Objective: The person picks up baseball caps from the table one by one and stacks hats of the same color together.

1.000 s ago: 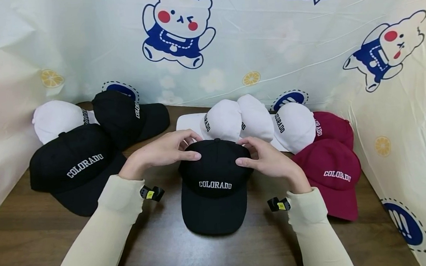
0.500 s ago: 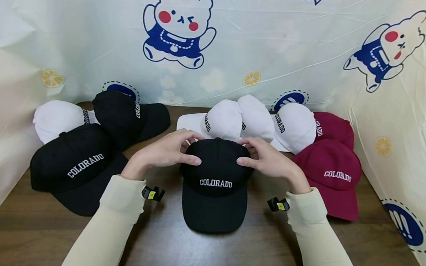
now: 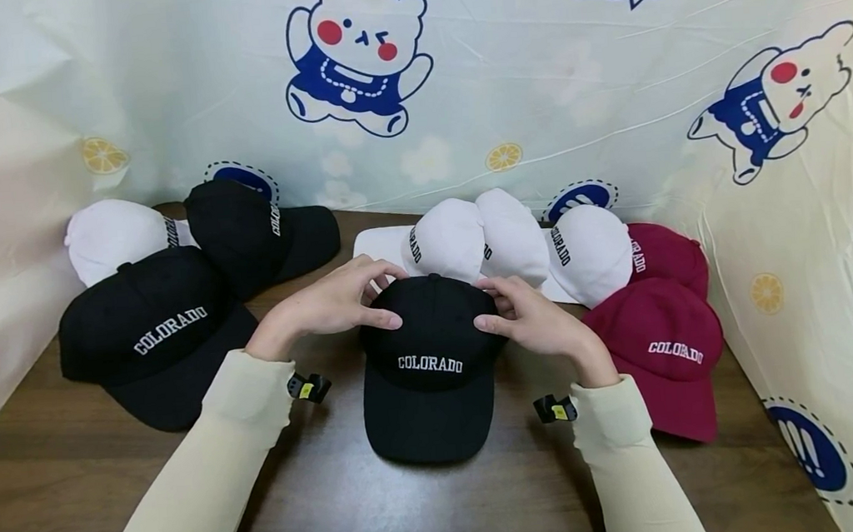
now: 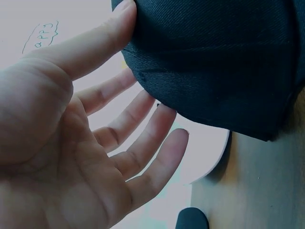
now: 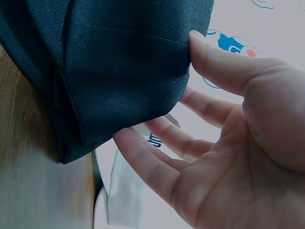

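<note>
The left hand (image 3: 330,304) and right hand (image 3: 534,316) pinch the cap (image 3: 432,382) by its crown's sides, some fingertips hidden behind. It is mid-table (image 3: 387,524), contact unclear, partly covering white caps (image 3: 448,235).

Head view: bright, fairly sharp, with pale glare on the tabletop (image 3: 389,507) nearer the person than the left hand (image 3: 333,302) and right hand (image 3: 534,318). Wrist views: dimmer, the black cap (image 3: 428,341) dark, the backdrop (image 4: 90,16) behind each hand washed out.
</note>
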`<action>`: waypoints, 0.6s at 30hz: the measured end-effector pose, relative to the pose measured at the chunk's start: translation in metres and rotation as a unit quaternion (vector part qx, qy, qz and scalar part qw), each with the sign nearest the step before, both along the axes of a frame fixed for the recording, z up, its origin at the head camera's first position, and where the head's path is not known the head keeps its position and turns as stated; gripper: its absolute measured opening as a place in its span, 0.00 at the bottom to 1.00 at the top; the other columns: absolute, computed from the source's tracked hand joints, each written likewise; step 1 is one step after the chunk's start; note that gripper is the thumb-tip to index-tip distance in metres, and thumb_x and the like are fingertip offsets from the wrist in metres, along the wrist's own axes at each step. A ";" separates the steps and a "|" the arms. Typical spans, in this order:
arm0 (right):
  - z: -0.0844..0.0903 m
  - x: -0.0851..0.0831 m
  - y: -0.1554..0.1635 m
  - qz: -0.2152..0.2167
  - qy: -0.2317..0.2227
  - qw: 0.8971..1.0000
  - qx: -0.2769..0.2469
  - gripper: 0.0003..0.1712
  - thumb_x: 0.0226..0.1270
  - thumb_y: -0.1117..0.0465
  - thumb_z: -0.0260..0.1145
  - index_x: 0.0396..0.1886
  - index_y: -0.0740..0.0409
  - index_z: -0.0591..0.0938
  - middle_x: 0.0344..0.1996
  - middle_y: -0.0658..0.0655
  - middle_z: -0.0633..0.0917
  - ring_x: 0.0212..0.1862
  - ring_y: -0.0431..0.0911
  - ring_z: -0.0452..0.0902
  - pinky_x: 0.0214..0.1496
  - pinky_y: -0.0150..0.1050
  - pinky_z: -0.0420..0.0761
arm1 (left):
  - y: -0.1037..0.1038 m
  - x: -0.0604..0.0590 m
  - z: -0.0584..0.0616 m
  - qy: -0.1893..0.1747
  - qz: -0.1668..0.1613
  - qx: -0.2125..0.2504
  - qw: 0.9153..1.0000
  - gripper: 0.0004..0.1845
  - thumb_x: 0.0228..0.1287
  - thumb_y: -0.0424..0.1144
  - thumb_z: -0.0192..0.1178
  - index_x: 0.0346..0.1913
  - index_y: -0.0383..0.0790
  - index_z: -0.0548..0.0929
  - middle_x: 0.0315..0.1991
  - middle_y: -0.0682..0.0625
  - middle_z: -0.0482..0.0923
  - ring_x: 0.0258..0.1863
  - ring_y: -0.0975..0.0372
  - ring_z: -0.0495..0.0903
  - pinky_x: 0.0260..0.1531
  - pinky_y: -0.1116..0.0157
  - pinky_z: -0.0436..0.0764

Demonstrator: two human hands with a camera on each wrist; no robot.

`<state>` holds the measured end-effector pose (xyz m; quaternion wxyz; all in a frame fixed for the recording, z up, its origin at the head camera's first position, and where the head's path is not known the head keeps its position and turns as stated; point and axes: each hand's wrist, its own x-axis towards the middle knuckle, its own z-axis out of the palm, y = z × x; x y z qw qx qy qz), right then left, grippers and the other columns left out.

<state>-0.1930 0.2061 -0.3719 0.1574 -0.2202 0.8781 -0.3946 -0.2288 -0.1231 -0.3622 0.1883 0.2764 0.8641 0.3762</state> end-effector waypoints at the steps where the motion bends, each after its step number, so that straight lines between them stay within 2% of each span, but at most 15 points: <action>1: 0.000 0.000 0.000 0.001 0.001 1.000 0.000 0.37 0.78 0.60 0.68 0.79 0.66 0.65 0.67 0.69 0.75 0.65 0.62 0.79 0.70 0.60 0.76 | 0.000 0.000 0.000 -0.001 0.002 -0.002 1.000 0.36 0.68 0.43 0.75 0.74 0.39 0.72 0.61 0.37 0.72 0.61 0.42 0.78 0.62 0.47 0.79; 5: 0.000 0.000 0.001 0.002 0.012 1.000 0.013 0.36 0.79 0.60 0.68 0.79 0.65 0.66 0.64 0.68 0.76 0.62 0.60 0.78 0.67 0.58 0.76 | 0.000 0.000 0.001 -0.002 0.002 -0.008 1.000 0.36 0.68 0.42 0.75 0.74 0.40 0.72 0.61 0.36 0.72 0.60 0.42 0.78 0.61 0.47 0.79; 13: 0.006 0.004 0.002 0.005 0.020 0.998 0.061 0.36 0.80 0.59 0.66 0.82 0.61 0.66 0.52 0.65 0.75 0.57 0.59 0.69 0.57 0.51 0.72 | -0.004 0.001 0.005 -0.004 0.001 -0.016 1.000 0.34 0.69 0.42 0.74 0.74 0.41 0.73 0.62 0.37 0.74 0.62 0.43 0.80 0.61 0.47 0.81; 18: 0.009 0.005 0.005 0.015 0.033 0.996 0.077 0.37 0.81 0.58 0.65 0.82 0.61 0.65 0.52 0.66 0.75 0.57 0.60 0.71 0.58 0.52 0.72 | -0.009 0.000 0.007 0.004 0.004 -0.015 1.000 0.34 0.67 0.40 0.75 0.73 0.42 0.74 0.60 0.39 0.77 0.60 0.45 0.82 0.60 0.48 0.82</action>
